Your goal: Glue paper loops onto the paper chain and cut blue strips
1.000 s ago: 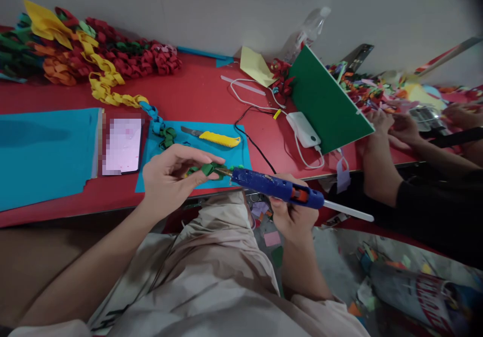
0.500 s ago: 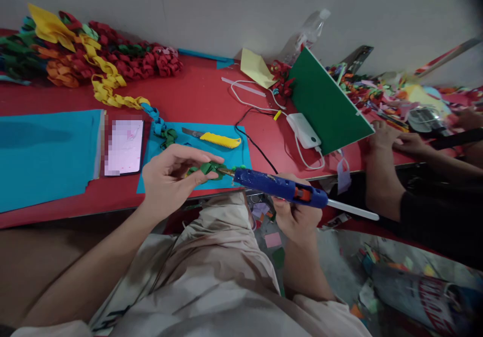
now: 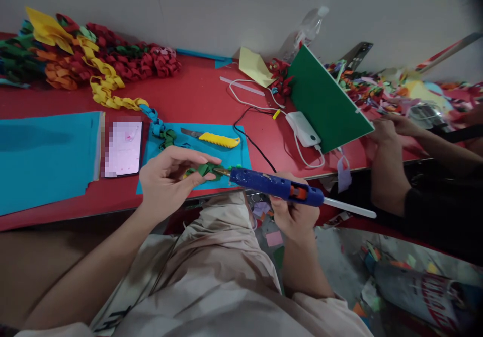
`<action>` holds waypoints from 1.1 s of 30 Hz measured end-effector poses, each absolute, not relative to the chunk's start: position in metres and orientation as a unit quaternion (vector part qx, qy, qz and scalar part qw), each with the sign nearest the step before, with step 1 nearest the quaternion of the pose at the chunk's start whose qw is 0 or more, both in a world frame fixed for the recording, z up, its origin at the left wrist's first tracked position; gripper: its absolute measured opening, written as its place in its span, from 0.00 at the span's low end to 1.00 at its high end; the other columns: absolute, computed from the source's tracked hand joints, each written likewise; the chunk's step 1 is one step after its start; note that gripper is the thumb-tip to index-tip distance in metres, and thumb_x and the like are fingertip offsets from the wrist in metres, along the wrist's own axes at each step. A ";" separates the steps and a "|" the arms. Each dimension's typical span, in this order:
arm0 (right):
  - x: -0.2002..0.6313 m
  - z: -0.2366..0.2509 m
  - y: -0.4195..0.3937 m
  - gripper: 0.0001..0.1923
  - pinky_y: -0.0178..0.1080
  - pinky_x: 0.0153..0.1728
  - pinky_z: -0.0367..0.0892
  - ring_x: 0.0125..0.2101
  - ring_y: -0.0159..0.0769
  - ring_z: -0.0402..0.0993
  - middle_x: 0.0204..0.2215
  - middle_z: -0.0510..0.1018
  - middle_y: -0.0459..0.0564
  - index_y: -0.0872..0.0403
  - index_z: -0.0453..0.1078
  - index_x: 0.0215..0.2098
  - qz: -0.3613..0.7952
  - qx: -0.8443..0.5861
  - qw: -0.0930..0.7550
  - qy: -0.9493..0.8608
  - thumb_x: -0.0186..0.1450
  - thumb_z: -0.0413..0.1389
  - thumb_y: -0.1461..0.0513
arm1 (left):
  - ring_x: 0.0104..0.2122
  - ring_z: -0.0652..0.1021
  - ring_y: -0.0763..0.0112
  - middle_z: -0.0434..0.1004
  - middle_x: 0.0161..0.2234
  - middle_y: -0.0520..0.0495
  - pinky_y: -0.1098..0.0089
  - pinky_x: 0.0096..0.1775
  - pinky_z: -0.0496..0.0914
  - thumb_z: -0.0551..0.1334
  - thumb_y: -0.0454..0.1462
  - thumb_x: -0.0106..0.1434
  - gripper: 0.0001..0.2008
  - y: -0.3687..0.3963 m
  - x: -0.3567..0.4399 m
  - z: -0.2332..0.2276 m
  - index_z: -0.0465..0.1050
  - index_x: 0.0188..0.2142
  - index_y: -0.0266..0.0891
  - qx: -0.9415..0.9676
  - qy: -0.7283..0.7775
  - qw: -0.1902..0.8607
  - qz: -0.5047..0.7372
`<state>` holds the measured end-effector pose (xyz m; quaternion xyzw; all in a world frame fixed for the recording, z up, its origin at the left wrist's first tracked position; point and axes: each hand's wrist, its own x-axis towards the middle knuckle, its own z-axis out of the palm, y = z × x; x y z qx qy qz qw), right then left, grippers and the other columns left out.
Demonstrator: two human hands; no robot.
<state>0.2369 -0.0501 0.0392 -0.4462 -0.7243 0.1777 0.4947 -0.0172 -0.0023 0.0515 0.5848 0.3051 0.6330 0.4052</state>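
Note:
My left hand [image 3: 168,178] is closed, pinching a green paper strip [image 3: 207,170] between thumb and fingers. In my right hand [image 3: 296,211] is a blue hot glue gun [image 3: 264,183], a white glue stick [image 3: 350,207] poking out of its back end. The gun's metal nozzle is at the green paper; whether it touches cannot be made out. Beyond my left hand a paper chain [image 3: 109,83] of yellow, blue and green links trails over the table. A yellow utility knife [image 3: 219,139] rests on a blue paper sheet [image 3: 177,131].
Left of the sheet lie a phone [image 3: 124,148] and a blue paper stack [image 3: 45,156]. A white power bank [image 3: 303,129] with cables sits beside a leaning green board [image 3: 328,100]. A plastic bottle [image 3: 311,30] stands behind. Another person's arms [image 3: 392,156] are at the right.
The glue gun and both hands have shifted slightly left in view, the nozzle staying by the green paper. At the right, the other person's hands have moved.

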 end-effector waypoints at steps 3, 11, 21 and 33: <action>0.237 0.039 -0.050 0.12 0.38 0.32 0.73 0.31 0.38 0.79 0.35 0.83 0.49 0.49 0.76 0.49 0.171 -0.442 0.495 -0.728 0.72 0.59 0.54 | 0.39 0.87 0.62 0.87 0.36 0.52 0.67 0.38 0.86 0.75 0.28 0.57 0.14 -0.002 -0.017 0.051 0.81 0.39 0.47 0.588 0.305 0.399 0.634; 0.238 0.037 -0.051 0.11 0.39 0.34 0.75 0.33 0.40 0.80 0.37 0.83 0.50 0.49 0.76 0.49 0.151 -0.443 0.498 -0.730 0.72 0.59 0.55 | 0.41 0.87 0.64 0.88 0.38 0.51 0.72 0.38 0.85 0.73 0.25 0.58 0.16 0.002 -0.018 0.047 0.80 0.42 0.45 0.615 0.256 0.397 0.632; 0.241 0.033 -0.053 0.12 0.39 0.33 0.75 0.32 0.40 0.80 0.37 0.83 0.50 0.49 0.76 0.51 0.151 -0.449 0.499 -0.725 0.71 0.59 0.54 | 0.42 0.87 0.64 0.87 0.40 0.50 0.72 0.37 0.85 0.72 0.25 0.60 0.16 0.000 -0.018 0.044 0.79 0.43 0.45 0.627 0.269 0.389 0.619; 0.241 0.036 -0.052 0.12 0.38 0.32 0.74 0.31 0.39 0.80 0.35 0.82 0.49 0.49 0.75 0.49 0.097 -0.459 0.483 -0.739 0.73 0.57 0.53 | 0.43 0.87 0.67 0.87 0.40 0.53 0.77 0.39 0.84 0.71 0.24 0.60 0.17 0.001 -0.018 0.041 0.79 0.44 0.45 0.632 0.264 0.378 0.622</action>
